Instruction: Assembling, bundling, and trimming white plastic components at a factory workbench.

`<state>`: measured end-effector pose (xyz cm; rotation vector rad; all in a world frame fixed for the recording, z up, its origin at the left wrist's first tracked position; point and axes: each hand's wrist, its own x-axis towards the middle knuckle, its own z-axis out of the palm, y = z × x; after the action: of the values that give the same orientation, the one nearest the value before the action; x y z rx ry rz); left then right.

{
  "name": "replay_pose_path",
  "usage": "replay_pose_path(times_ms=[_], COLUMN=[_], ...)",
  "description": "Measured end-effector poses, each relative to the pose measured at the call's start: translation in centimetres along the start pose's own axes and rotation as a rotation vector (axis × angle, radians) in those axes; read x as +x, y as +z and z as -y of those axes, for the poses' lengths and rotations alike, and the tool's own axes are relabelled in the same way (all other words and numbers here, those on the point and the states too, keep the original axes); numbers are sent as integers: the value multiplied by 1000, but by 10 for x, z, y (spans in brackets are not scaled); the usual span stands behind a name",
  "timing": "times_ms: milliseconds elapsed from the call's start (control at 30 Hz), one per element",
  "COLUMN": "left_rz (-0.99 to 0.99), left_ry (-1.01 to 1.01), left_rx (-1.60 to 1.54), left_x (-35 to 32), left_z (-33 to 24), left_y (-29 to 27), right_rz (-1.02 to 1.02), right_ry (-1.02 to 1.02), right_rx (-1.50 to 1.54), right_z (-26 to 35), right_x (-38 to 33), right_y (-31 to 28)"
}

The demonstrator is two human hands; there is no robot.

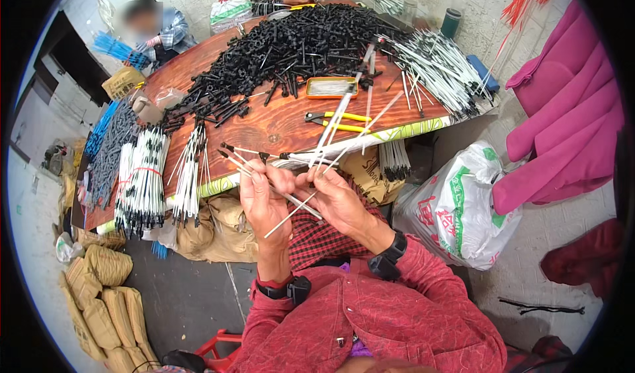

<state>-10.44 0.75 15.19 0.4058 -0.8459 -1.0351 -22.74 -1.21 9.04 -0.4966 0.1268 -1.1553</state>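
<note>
Over the table's near edge, my left hand (263, 197) is closed around a few thin white rods with black ends (239, 164). Close beside it, my right hand (340, 201) pinches more white rods (335, 120), which point up and away, partly blurred. Some rods cross between the two hands, so I cannot tell which hand grips each one. Beyond the right hand lie cutting pliers (338, 121) with yellow handles and an orange-rimmed tray (311, 95) of thin pale pins. A large heap of black plastic parts (284, 48) covers the far middle of the table.
White rods with black tips lie in a pile (440, 65) at right and stand in bundles (142, 178) at left. The wooden table (264, 127) has a curved edge. A white plastic bag (456, 204) sits right. Two people (173, 29) work across the table; brown sacks (109, 293) lie lower left.
</note>
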Motion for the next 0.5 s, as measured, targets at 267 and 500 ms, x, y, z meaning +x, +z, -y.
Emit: replay_pose_path(times_ms=[267,500], left_rz=[35,-120], left_ry=[-238,-178], left_rx=[-180,154], left_x=[18,-1], left_z=[-21,-10], left_y=[-21,-34], right_rz=[33,48], right_ry=[348,188], right_rx=[-31,-429], right_z=[-2,8], right_x=[-14,-15], right_y=[-5,-1])
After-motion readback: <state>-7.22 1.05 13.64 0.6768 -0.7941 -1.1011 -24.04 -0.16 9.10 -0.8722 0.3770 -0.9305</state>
